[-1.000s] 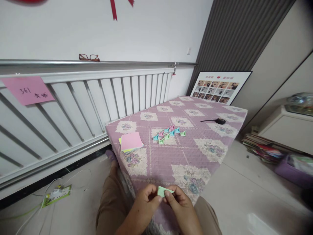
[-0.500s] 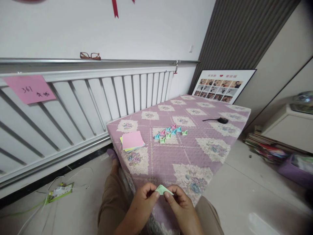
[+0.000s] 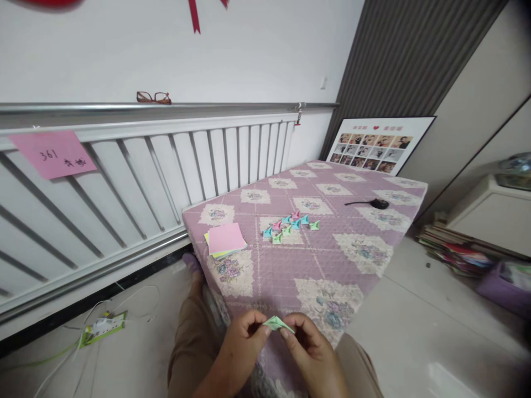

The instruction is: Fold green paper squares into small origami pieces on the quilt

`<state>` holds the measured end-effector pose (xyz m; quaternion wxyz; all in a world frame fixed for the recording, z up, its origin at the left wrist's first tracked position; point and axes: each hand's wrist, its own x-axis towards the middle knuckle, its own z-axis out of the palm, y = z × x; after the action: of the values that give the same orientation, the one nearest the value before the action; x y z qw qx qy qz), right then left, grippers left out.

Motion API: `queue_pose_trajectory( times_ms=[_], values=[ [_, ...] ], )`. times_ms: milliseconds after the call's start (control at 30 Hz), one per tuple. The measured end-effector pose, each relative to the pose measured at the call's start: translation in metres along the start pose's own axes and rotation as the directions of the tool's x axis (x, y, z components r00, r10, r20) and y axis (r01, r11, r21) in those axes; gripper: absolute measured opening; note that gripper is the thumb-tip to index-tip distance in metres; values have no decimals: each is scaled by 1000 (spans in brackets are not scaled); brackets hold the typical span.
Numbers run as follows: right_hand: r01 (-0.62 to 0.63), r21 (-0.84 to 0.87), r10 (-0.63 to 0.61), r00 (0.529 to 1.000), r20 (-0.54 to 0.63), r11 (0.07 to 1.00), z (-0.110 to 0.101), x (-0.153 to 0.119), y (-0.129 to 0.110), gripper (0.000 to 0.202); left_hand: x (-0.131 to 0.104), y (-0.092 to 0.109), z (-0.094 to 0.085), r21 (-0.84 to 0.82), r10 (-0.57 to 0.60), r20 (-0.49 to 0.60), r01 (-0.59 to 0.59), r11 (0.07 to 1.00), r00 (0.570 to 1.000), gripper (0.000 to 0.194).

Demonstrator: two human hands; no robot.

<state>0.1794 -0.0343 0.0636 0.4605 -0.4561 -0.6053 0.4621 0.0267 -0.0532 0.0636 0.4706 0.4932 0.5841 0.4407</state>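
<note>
A small folded piece of light green paper [image 3: 277,323] is stretched between my two hands above the near end of the table. My left hand [image 3: 245,341] pinches its left corner between thumb and fingers. At the right corner, my right hand [image 3: 310,347] grips it the same way. The paper's middle rises to a low point with creases showing. Farther up the table lie several small folded paper pieces [image 3: 286,226] in pink, blue and green, grouped close together. Left of them rests a stack of square paper sheets [image 3: 226,240], pink on top with yellow beneath.
A purple floral tablecloth [image 3: 286,276] covers the table. A black object with a thin handle [image 3: 378,204] lies toward its right side. Beyond the left edge stands a white radiator [image 3: 166,171], with glasses [image 3: 153,98] on the pipe above. A power strip [image 3: 103,327] with cables is on the floor.
The green paper has shifted from a folded triangle to a flatter, wider shape with its middle opened out. My right thumb has slid slightly toward its right corner. The other paper pieces stay put.
</note>
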Motion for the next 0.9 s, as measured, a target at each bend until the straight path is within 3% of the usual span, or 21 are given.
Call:
queue_pose_trajectory(
  times_ms=[233, 467, 700, 900],
  values=[
    [70, -61, -68, 997, 35, 996, -1, 0, -3, 14, -2, 4, -5, 5, 23, 8, -23, 1000, 1000, 14],
    [-129, 72, 127, 991, 27, 989, 3, 1, -12, 27, -1, 2, -7, -95, -9, 38, 12, 995, 999, 13],
    [-279, 222, 264, 960, 95, 934, 9, 3, -10, 36, -3, -6, -4, -377, -16, 59, 37, 926, 998, 23],
    [-356, 359, 346, 933, 96, 863, 15, 1, -7, 37, -3, -3, -4, -375, -54, 99, 88, 923, 994, 34]
  ],
)
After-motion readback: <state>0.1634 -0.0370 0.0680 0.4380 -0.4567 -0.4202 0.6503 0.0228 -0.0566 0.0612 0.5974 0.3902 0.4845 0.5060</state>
